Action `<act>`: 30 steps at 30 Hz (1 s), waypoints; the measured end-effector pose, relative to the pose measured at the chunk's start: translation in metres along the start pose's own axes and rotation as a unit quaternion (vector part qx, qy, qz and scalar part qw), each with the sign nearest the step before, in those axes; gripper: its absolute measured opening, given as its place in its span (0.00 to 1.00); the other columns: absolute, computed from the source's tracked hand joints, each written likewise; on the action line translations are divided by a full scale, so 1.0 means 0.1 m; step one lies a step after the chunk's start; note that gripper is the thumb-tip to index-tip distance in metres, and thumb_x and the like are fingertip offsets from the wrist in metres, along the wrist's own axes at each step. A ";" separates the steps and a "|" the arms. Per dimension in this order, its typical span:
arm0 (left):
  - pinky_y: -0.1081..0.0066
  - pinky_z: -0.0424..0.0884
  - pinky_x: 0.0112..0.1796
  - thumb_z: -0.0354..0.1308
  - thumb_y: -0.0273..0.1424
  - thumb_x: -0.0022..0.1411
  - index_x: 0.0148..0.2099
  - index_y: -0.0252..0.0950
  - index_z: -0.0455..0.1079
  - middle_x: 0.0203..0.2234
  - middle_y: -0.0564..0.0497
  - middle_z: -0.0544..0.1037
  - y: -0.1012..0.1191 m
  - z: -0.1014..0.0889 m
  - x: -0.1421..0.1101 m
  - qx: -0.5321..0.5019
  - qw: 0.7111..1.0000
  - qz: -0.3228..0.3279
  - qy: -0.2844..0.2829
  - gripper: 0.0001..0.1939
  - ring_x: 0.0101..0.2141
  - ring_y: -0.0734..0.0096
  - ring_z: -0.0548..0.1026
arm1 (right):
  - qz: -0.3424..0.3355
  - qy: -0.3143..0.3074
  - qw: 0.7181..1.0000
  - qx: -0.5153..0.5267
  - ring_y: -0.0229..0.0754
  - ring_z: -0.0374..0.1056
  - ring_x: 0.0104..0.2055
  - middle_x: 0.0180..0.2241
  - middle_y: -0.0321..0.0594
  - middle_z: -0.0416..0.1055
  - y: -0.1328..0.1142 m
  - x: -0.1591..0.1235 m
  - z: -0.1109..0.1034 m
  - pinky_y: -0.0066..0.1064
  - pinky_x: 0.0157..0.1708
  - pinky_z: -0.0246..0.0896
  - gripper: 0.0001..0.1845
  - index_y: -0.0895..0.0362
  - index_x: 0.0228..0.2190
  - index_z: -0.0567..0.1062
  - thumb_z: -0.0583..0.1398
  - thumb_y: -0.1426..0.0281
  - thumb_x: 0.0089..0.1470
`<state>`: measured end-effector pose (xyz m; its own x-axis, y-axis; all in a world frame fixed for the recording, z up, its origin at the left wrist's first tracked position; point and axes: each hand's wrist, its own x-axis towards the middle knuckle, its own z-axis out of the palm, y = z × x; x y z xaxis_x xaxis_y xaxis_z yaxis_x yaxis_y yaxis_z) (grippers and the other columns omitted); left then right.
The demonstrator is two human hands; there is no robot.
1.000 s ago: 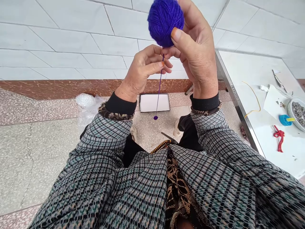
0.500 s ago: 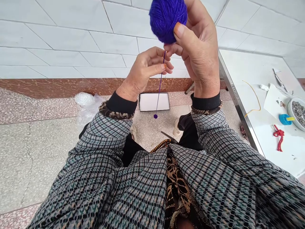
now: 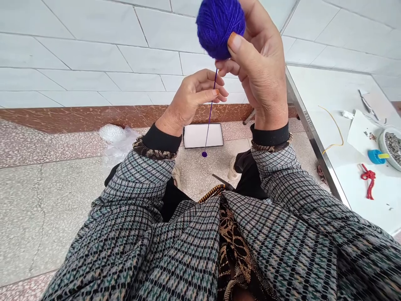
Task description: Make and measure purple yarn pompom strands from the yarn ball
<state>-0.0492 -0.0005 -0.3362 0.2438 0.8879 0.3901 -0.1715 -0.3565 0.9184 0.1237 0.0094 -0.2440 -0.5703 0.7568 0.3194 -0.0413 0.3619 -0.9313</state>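
Note:
My right hand is raised at the top centre, fingers wrapped round a purple ball of yarn. A single purple strand hangs straight down from the ball and ends in a small knot above the floor. My left hand sits just below and left of the ball, thumb and fingers pinched on the strand near its top. Both arms wear checked sleeves with black cuffs.
A white table with a metal edge stands at the right, carrying a yellow cord, a red knotted cord, a blue cap, a bowl and paper. On the floor lie a white tray and a plastic bag.
My left hand has slid a little lower along the strand. The ball and my right hand stay almost in place, shifted slightly right.

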 end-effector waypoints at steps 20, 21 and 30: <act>0.60 0.83 0.45 0.73 0.47 0.67 0.45 0.36 0.76 0.35 0.47 0.86 -0.19 0.04 -0.04 -0.039 0.999 0.006 0.004 0.19 0.36 0.63 0.87 | -0.130 0.087 0.985 -0.071 0.46 0.77 0.60 0.62 0.39 0.75 0.00 0.03 0.01 0.21 0.34 0.76 0.26 0.48 0.55 0.70 0.63 0.56 0.56; 0.61 0.83 0.43 0.73 0.47 0.67 0.44 0.36 0.76 0.34 0.47 0.85 -0.18 0.05 -0.05 -0.036 0.999 0.002 -0.001 0.20 0.35 0.64 0.86 | -0.136 0.097 0.983 -0.077 0.45 0.77 0.58 0.61 0.40 0.75 0.01 0.04 0.00 0.21 0.33 0.75 0.27 0.50 0.55 0.69 0.62 0.56 0.56; 0.70 0.70 0.27 0.69 0.37 0.69 0.35 0.36 0.77 0.23 0.52 0.77 0.09 0.02 -0.21 0.075 0.995 -0.054 -0.031 0.13 0.23 0.75 0.74 | -0.068 0.147 0.956 -0.245 0.37 0.72 0.47 0.56 0.42 0.77 0.33 0.10 -0.40 0.19 0.37 0.68 0.23 0.54 0.51 0.72 0.63 0.78 0.54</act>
<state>-0.0539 -0.0228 -0.3359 0.3114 0.9055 0.2883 0.0019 -0.3039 0.9527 0.1496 0.0508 -0.2640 -0.3281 0.7788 0.5347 0.3315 0.6249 -0.7068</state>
